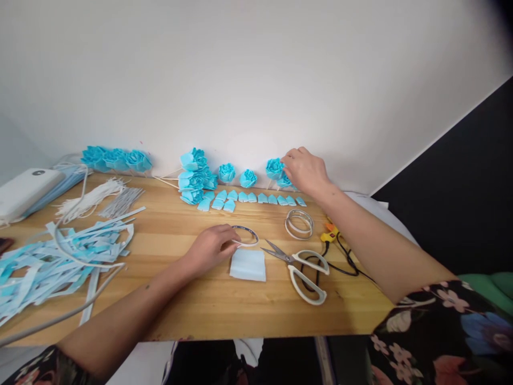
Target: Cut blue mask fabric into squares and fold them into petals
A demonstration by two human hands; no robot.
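Observation:
My left hand (214, 247) has its fingers closed on the edge of a thin white ring (252, 241), which looks like a narrow tape roll, low over the table. Just below that ring lies a folded pale blue paper piece (248, 266). Up by the wall, my right hand (305, 170) has curled fingers at a blue paper flower (285, 181), which it partly covers. Another blue flower (274, 168) stands right beside the fingertips. White-handled scissors (298, 262) lie half open between my arms, blades toward the left.
Cut blue petals (262, 198) lie in rows before more paper flowers (192, 179). Two tape rings (299, 224) and a yellow corded tool (329, 234) are on the right. Paper strips (60, 262), white strings (92, 198), grey wires (122, 202) and a white box-like device (30, 190) fill the left.

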